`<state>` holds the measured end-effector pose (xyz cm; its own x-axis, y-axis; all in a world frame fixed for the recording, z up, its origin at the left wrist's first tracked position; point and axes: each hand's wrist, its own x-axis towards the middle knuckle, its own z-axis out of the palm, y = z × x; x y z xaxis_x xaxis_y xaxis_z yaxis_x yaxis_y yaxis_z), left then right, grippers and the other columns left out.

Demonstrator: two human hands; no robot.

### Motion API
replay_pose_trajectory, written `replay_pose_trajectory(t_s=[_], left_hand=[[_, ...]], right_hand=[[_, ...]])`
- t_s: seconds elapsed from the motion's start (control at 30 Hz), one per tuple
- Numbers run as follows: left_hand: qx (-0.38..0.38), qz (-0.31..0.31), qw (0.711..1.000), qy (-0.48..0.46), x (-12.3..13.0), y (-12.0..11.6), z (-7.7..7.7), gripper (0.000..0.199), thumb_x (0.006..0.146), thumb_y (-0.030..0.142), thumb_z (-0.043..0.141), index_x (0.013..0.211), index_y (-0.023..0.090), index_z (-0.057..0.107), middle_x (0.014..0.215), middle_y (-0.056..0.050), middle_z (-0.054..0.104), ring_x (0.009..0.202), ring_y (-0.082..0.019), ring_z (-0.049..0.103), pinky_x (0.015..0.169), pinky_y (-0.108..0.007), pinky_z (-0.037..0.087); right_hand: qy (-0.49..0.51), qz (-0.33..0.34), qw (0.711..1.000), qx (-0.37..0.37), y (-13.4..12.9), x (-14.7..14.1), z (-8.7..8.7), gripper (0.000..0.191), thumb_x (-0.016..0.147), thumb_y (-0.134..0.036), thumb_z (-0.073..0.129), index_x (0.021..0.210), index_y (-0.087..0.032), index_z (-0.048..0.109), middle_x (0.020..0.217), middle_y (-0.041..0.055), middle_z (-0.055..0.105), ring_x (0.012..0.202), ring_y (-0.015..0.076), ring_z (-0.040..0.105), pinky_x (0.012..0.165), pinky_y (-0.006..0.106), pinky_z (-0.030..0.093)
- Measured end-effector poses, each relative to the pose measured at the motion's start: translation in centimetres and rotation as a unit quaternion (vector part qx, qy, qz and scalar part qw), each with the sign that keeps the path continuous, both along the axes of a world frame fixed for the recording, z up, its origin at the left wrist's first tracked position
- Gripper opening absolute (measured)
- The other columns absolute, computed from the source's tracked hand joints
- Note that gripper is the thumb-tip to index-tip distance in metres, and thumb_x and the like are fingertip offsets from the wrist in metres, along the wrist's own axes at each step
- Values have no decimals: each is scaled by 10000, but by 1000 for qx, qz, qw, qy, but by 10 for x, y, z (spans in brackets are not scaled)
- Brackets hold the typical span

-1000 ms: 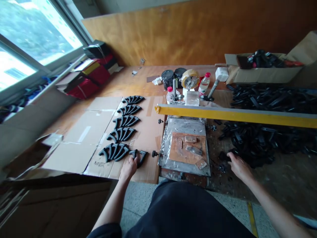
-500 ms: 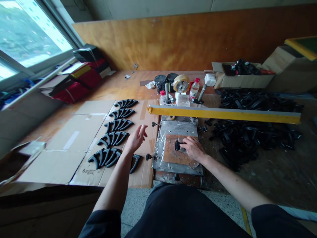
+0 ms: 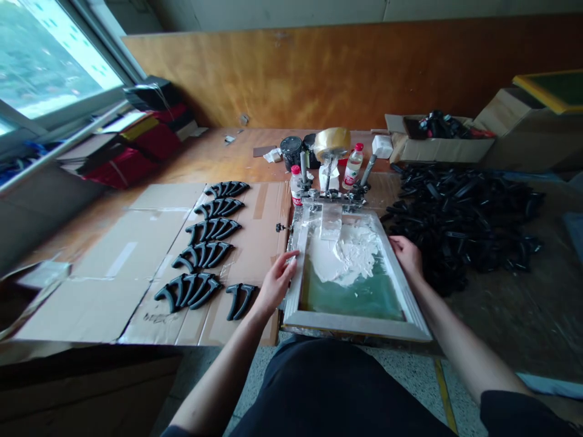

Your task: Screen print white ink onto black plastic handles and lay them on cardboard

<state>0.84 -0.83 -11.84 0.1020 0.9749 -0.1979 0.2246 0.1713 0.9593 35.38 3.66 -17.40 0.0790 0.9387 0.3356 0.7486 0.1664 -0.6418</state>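
Note:
A screen printing frame (image 3: pixel 359 325) with grey metal edges lies lowered over the work plate in front of me. White paste (image 3: pixel 350 252) covers the upper part of its green mesh (image 3: pixel 350 297). My left hand (image 3: pixel 277 284) holds the frame's left edge, fingertips at the rim. On the opposite edge my right hand (image 3: pixel 409 258) grips the rim, its fingers partly hidden. A tape-wrapped squeegee (image 3: pixel 331 221) rests at the back of the mesh. The plate and the black part on it are hidden under the frame.
Rows of black curved handles (image 3: pixel 203 255) lie on cardboard (image 3: pixel 104 309) at left. A heap of black parts (image 3: pixel 464 212) is at right. Behind the frame stand a clamp (image 3: pixel 334 197), a tape roll (image 3: pixel 331 143), bottles (image 3: pixel 353 165) and a black tub (image 3: pixel 291 152).
The frame has swung down from its raised position, covering the plate and black part. My right hand has left that part for the frame's right edge; my left hand has moved right onto its left edge.

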Motion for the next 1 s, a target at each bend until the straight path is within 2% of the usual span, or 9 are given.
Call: replay_pose_trajectory(t_s=[0.1,0.17,0.23,0.33,0.4,0.6,0.7,0.83,1.0], left_hand=[[-29,11,997,77,0,-4,-46,621,865,484,513,1433,269,382,713,42,566,561,-96,470,544,-203,370],[-29,13,991,133,1,-2,-66,625,869,458,501,1444,259,363,723,35,576,596,-106,494,568,-207,371],[-31,6,986,167,2,2,-75,600,871,466,487,1424,253,395,748,24,593,625,-116,515,583,-214,375],[-35,-6,983,181,0,5,-77,574,870,490,472,1393,255,439,745,21,590,634,-125,527,582,-219,374],[-40,-7,983,181,-1,5,-77,568,871,503,465,1385,261,449,741,20,587,642,-131,535,578,-222,370],[-55,3,985,164,-2,4,-83,564,857,541,475,1339,248,500,781,0,623,668,-146,560,581,-233,382],[-59,12,985,162,-2,4,-83,565,846,543,489,1314,230,521,810,-10,643,695,-155,579,591,-236,397],[-56,21,987,146,0,3,-79,573,831,540,510,1302,216,532,782,-8,650,650,-148,574,566,-235,398],[-56,28,990,127,1,1,-73,571,827,531,528,1304,218,530,730,9,616,594,-125,535,540,-225,384]], right_hand=[[-10,-24,998,65,26,-13,25,393,896,-395,492,1185,-163,621,1202,146,611,952,253,624,861,437,515],[-71,39,991,105,42,-46,39,478,832,-364,625,1256,-153,565,1345,157,506,1119,281,545,955,442,464],[-149,109,978,94,53,-81,47,484,790,-315,695,1225,-145,571,1298,151,536,1159,300,497,975,448,435],[-223,183,957,9,49,-114,45,208,800,-259,689,970,-153,637,984,110,650,981,273,547,854,393,459],[-254,236,938,-18,32,-117,38,65,829,-202,632,878,-159,628,872,91,648,903,249,552,778,348,445],[-288,450,845,16,-10,-88,44,160,764,-52,566,862,-168,618,846,58,645,839,199,552,692,288,381],[-265,438,859,-8,-5,-88,49,64,774,-132,618,787,-194,613,788,22,641,780,180,559,654,275,369],[-256,360,896,47,-13,-95,33,168,792,-71,561,896,-174,644,893,58,666,852,200,572,690,288,394],[-212,392,895,25,-24,-93,26,152,789,-111,625,910,-196,661,866,23,677,807,177,605,686,270,433]])
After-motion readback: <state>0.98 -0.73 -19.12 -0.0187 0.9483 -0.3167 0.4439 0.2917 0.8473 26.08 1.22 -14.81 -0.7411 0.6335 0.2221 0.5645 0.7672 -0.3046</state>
